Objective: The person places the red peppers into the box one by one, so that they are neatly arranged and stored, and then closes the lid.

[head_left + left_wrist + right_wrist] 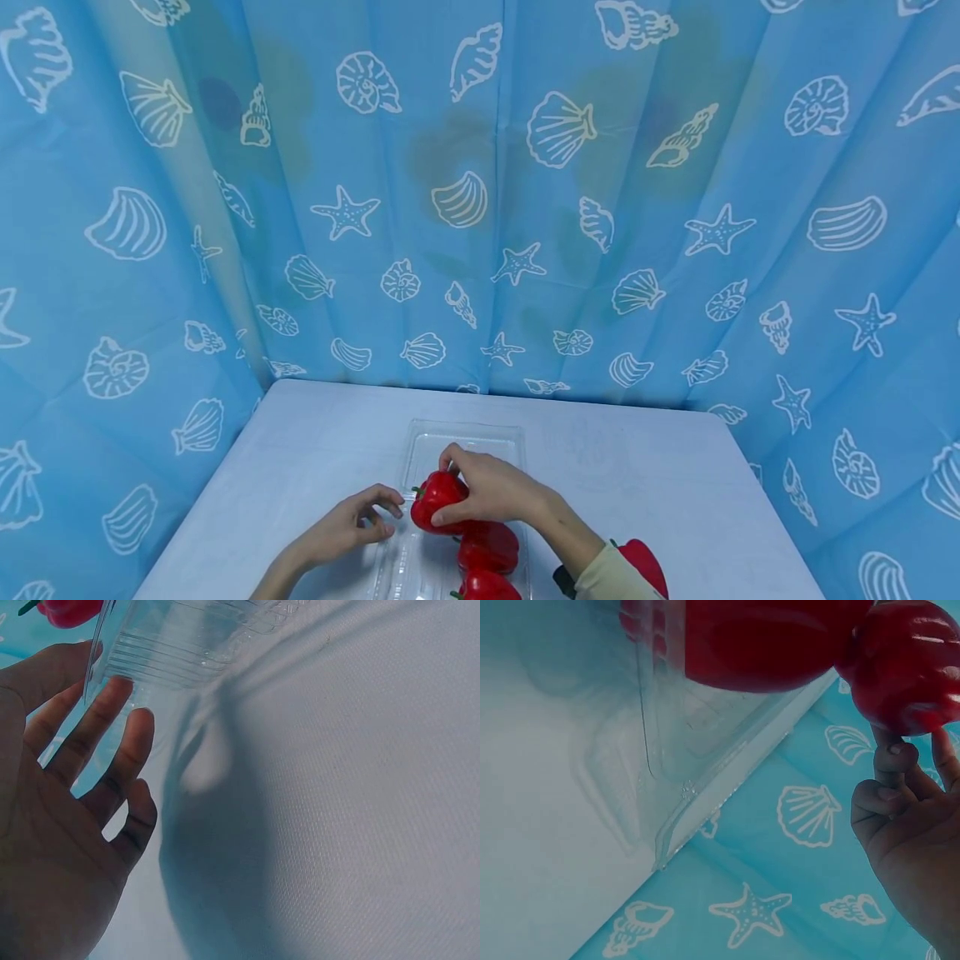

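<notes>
My right hand (502,487) grips a red bell pepper (431,502) with a green stem, thumb on the near side and fingers over the far side. That pepper is over a clear plastic container (467,430). Two more red bell peppers, a middle one (491,546) and a near one (489,586), lie in the container, the near one cut by the frame's bottom edge. My left hand (341,527) is at the container's left side, fingers loosely bent and holding nothing. In the left wrist view its fingertips (120,684) overlap the clear wall.
Another red bell pepper (643,567) lies to the right, partly behind the right sleeve (617,577), with a dark object (564,582) beside it. The white table (637,467) ends at a blue curtain (465,333) printed with shells and starfish.
</notes>
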Motion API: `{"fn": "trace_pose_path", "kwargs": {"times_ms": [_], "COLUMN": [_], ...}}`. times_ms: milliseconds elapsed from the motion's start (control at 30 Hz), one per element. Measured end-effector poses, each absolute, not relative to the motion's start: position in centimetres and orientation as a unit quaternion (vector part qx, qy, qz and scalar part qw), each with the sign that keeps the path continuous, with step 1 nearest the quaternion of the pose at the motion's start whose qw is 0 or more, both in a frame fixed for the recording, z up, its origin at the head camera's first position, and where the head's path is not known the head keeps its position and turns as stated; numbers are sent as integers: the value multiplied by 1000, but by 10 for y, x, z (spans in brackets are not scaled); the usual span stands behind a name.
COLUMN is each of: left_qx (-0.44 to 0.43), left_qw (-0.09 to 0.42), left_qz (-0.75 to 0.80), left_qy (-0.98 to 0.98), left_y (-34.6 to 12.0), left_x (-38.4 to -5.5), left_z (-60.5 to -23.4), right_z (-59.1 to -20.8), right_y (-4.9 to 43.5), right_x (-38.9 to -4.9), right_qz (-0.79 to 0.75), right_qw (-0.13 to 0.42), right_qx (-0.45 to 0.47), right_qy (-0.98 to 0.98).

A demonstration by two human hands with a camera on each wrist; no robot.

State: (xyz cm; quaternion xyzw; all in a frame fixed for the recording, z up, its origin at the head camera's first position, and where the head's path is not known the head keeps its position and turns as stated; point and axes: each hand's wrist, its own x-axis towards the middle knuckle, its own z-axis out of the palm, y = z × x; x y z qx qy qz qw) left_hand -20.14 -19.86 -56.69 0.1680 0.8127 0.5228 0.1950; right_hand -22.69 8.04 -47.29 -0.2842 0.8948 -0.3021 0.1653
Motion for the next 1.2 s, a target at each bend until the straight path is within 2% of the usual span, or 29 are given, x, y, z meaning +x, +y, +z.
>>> {"fn": "trace_pose_path", "kwargs": {"times_ms": [767, 1200], "left_qx": [172, 159], "left_qw": [194, 207], "left_qz": [520, 515], "left_qy": [814, 817], "left_y": [-200, -198], "left_x": [-200, -199], "left_z": [-568, -567], "right_z": [-484, -479], "right_y": [66, 62], "right_x": [-221, -217], "right_qz": [-295, -283], "right_qw": [185, 218], "right_qx": [-294, -306], "right_qy": [890, 882]}}
